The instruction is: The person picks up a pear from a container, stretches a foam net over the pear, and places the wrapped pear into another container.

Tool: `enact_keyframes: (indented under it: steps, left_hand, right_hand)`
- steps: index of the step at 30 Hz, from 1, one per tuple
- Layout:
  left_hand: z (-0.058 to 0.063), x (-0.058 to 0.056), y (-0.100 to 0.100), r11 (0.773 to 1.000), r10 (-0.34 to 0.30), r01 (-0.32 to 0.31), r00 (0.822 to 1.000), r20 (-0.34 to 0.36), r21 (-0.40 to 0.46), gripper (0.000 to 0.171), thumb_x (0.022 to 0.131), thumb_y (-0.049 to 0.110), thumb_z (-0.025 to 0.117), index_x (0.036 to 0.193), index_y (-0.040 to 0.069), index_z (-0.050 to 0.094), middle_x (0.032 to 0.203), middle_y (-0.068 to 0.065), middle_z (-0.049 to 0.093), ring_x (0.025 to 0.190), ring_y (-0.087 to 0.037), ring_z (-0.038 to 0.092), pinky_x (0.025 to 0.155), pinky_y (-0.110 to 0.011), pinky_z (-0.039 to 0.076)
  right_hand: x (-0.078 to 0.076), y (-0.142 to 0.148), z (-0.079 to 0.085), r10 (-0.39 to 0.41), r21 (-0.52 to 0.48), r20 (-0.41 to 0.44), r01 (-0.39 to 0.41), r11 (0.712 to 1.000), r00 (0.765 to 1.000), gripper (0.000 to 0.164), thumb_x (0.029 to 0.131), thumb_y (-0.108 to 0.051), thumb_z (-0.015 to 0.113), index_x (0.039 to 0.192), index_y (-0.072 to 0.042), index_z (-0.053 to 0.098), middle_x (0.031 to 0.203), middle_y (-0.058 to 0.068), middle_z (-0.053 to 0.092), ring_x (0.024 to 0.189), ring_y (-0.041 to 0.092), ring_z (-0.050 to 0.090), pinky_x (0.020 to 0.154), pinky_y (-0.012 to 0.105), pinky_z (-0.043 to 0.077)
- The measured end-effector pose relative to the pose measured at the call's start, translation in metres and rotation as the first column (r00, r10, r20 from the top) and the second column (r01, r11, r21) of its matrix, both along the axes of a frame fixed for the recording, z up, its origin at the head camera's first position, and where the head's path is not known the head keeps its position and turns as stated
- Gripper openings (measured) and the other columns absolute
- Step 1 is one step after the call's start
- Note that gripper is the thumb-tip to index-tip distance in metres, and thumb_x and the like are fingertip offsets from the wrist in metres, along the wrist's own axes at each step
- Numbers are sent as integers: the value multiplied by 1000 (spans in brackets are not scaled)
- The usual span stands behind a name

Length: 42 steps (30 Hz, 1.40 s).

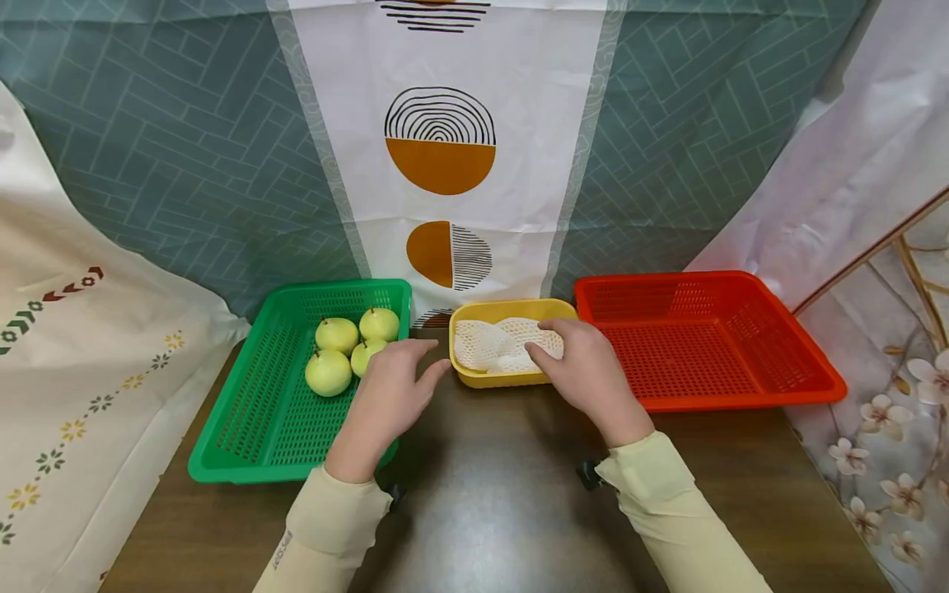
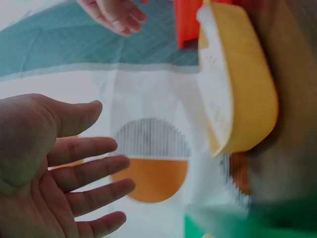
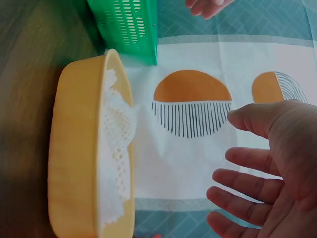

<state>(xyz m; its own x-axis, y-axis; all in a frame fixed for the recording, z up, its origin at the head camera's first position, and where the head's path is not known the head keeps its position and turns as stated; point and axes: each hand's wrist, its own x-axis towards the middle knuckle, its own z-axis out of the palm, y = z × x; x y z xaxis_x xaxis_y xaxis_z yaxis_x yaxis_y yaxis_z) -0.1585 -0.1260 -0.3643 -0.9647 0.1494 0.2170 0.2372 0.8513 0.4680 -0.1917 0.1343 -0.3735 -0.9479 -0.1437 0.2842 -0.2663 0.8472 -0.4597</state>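
Note:
White foam fruit nets [image 1: 489, 346] lie in a small yellow basket [image 1: 511, 380] at the middle of the table. My right hand [image 1: 593, 362] hovers over the basket's right side with fingers spread, and the right wrist view shows that hand [image 3: 262, 183] holding nothing. To the left of the basket, my left hand [image 1: 393, 387] is held with thumb and fingers apart; its palm [image 2: 29, 183] is bare in the left wrist view. Several yellow-green pears [image 1: 329, 373] sit in a green basket [image 1: 222, 412], one partly hidden behind my left hand.
A red basket [image 1: 712, 354] with slotted walls stands at the right, close beside the yellow one. Patterned cloth [image 1: 445, 165] hangs behind all the baskets. The brown table [image 1: 489, 494] extends toward me, between my forearms.

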Motion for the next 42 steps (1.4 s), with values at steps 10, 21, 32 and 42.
enact_keyframes:
  steps: [10,21,32,42]
  left_hand:
    - [51,6,-61,998,-54,47,982,179,45,34,91,40,58,119,23,65,107,3,68,86,-16,58,62,-28,47]
    - [78,-12,-136,982,-74,28,968,241,188,35,87,49,58,113,28,68,110,4,68,92,-11,62,77,-28,50]
    - [61,-25,-227,983,41,-78,975,218,163,42,87,49,59,122,27,62,111,18,62,87,4,57,70,-17,47]
    - [32,-30,-300,989,68,-108,943,326,105,51,88,48,57,130,18,57,114,26,54,89,20,51,71,-15,49]
  right_hand:
    - [-7,-20,21,72,-29,-32,-73,997,997,45,85,-44,62,122,-19,63,119,-2,64,110,19,58,95,39,46]
    - [-15,-57,34,158,-61,6,-157,986,987,47,85,-46,61,127,-25,58,126,-6,60,116,15,54,98,37,45]
    - [-23,-91,36,278,-92,33,-274,957,960,45,85,-46,62,125,-24,60,126,-7,60,117,14,53,100,36,44]
    - [-35,-130,43,387,-16,-13,-387,922,922,47,87,-45,61,125,-18,60,123,-6,62,114,12,55,97,31,45]
